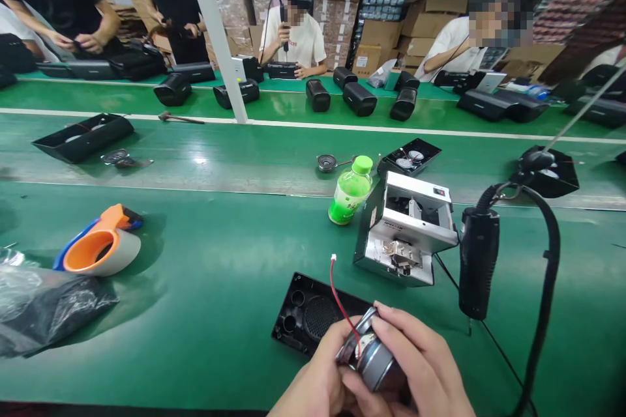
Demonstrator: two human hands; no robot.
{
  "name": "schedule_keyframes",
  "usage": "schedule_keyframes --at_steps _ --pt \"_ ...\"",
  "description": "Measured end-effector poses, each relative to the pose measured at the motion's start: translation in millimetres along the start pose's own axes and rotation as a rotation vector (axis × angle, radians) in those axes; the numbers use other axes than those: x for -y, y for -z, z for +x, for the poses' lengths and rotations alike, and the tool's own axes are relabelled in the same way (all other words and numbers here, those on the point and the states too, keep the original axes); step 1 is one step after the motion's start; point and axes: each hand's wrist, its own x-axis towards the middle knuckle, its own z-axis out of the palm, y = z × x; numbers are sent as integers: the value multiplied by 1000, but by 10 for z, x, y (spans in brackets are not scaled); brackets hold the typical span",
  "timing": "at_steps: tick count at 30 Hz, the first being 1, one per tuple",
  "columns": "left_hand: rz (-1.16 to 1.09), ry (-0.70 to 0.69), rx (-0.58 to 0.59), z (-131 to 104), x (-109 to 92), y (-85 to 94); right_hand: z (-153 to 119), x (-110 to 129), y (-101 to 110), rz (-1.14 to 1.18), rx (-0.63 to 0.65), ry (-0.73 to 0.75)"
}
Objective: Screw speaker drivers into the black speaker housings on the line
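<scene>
A round metal speaker driver [375, 358] is held between my two hands near the table's front edge. My left hand [325, 371] grips its rim from the left. From the right, my right hand [423, 358] has its fingers wrapped over the driver's frame and magnet. A red wire [336, 293] rises from the driver and ends in a small white connector. Just behind my hands lies a black plastic speaker panel [308, 309] with a round grille and two round holes; my hands cover its right part.
A grey machine [405, 228] and a green bottle [350, 190] stand behind the panel. A black electric screwdriver [479, 264] hangs at the right. On the left are an orange tape dispenser [100, 244] and plastic bags [49, 306]. Several people work across the conveyor [235, 156].
</scene>
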Motion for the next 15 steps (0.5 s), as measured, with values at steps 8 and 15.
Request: schedule_keyframes --at_steps 8,15 --pt "862 -613 -242 2 -505 116 271 -139 216 63 78 258" --pt "1265 -1103 -296 184 87 -318 164 -238 338 147 205 176"
